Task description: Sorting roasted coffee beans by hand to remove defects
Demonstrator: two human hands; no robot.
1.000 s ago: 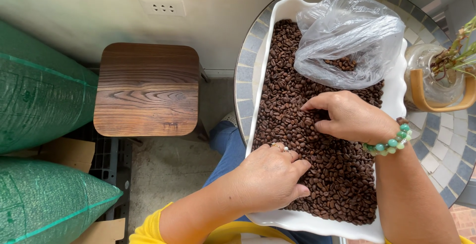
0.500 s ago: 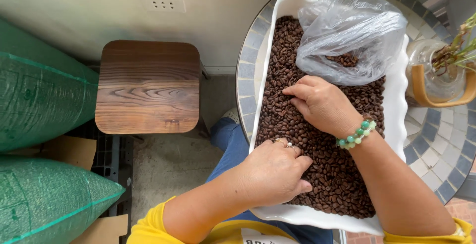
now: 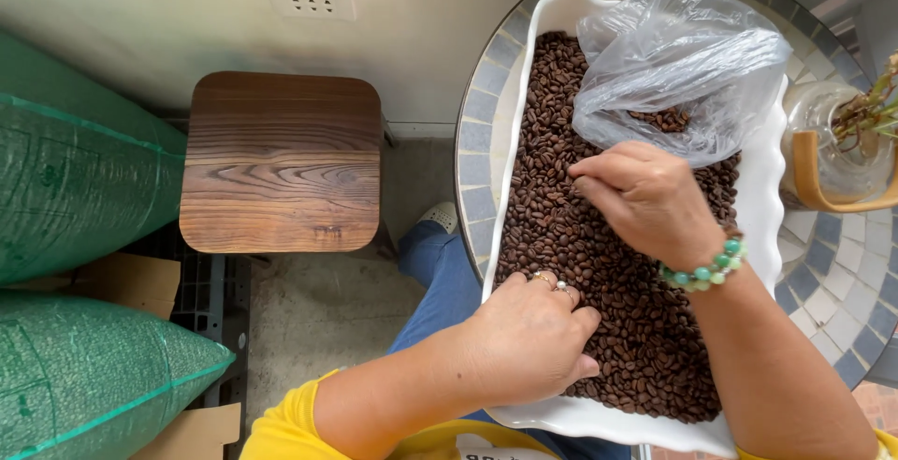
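Note:
A white scalloped tray on a round tiled table holds a thick layer of dark roasted coffee beans. My left hand, with a ring on one finger, rests curled on the beans near the tray's front left edge. My right hand, with a green bead bracelet at the wrist, lies on the beans in the tray's middle, fingers bent and pointing left. A clear plastic bag with a few beans inside sits on the far end of the tray, just beyond my right hand.
A square wooden stool stands left of the round tiled table. Two green woven sacks lie at far left over cardboard. A glass vase with a plant sits at the table's right. A wall socket is above.
My right hand has slid from the tray's right side toward the middle and farther up, close under the plastic bag. My left hand has stayed almost still on the beans.

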